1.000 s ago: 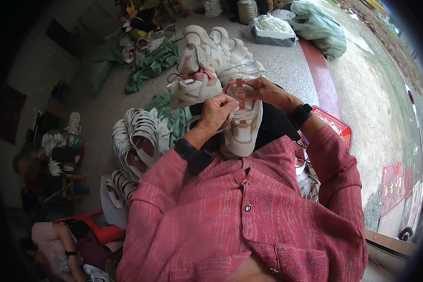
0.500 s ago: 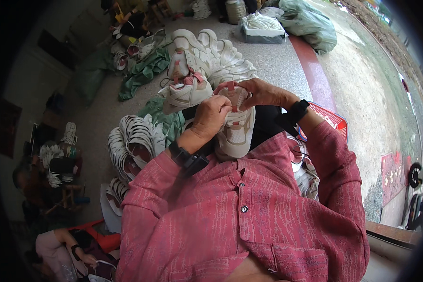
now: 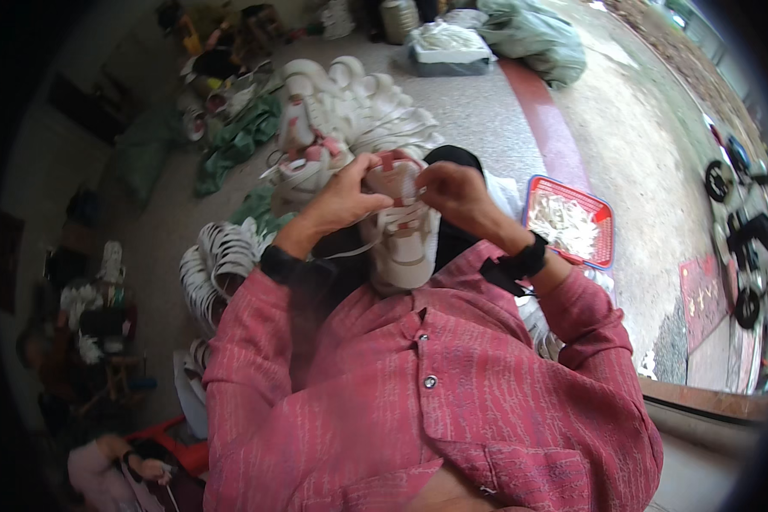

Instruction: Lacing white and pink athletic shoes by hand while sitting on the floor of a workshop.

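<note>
At twelve o'clock of the chest, left hand [image 3: 341,200] and right hand [image 3: 452,192] pinch the white shoe [image 3: 401,235]; fingers should grip snugly, keeping the lace taut.

Just right of the right hand [image 3: 456,192], a red rectangular basket [image 3: 533,205]; farther right, a red floor sign [image 3: 702,299]; far above, green sacks [image 3: 533,38].
</note>
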Motion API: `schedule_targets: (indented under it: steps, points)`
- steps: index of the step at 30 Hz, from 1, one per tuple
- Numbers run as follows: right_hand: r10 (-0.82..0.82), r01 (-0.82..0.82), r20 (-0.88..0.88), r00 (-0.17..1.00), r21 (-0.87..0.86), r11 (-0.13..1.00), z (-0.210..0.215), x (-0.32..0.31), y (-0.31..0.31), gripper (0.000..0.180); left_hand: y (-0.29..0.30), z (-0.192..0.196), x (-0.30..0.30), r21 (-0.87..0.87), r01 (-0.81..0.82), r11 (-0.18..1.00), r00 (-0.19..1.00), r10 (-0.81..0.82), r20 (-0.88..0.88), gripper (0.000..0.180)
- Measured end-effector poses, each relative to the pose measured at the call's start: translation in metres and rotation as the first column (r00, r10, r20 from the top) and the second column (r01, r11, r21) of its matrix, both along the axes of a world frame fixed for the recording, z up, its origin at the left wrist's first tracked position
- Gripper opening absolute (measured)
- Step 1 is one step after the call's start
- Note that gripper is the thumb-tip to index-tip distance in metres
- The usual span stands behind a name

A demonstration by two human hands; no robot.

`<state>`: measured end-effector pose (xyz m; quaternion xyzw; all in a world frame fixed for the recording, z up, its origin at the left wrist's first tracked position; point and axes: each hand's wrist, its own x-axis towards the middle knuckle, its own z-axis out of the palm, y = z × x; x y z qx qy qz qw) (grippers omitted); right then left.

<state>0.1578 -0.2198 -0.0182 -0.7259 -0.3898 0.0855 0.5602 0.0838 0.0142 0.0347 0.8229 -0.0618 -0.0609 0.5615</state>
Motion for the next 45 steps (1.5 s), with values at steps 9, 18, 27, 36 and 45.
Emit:
schedule_targets:
  steps: [9, 18, 27, 36, 45]
  points:
    - [-0.161, 0.188, 0.22, 0.962, -0.108, 0.976, 0.002, -0.041, 0.038, 0.016, 0.007, -0.007, -0.006, 0.051, 0.063, 0.997, 0.996, -0.06, -0.064, 0.058]
    - [-0.154, 0.177, 0.26, 0.953, -0.066, 0.982, -0.022, -0.034, 0.04, 0.028, -0.013, -0.001, -0.004, -0.053, -0.018, 0.998, 0.999, 0.02, 0.049, 0.041]
    - [-0.03, 0.055, -0.165, 0.986, 0.15, 0.987, 0.014, -0.049, 0.032, 0.014, 0.007, -0.016, -0.002, -0.246, -0.006, 0.969, 0.999, -0.004, -0.038, 0.055]
    - [0.12, -0.064, -0.369, 0.922, 0.16, 0.985, 0.005, -0.051, 0.025, 0.013, 0.03, -0.016, -0.01, -0.003, 0.145, 0.989, 0.987, -0.145, -0.066, 0.068]
    - [0.106, -0.022, -0.402, 0.909, 0.206, 0.978, -0.014, -0.033, 0.023, 0.021, 0.01, -0.01, 0.002, -0.127, 0.079, 0.989, 0.994, -0.087, -0.061, 0.063]
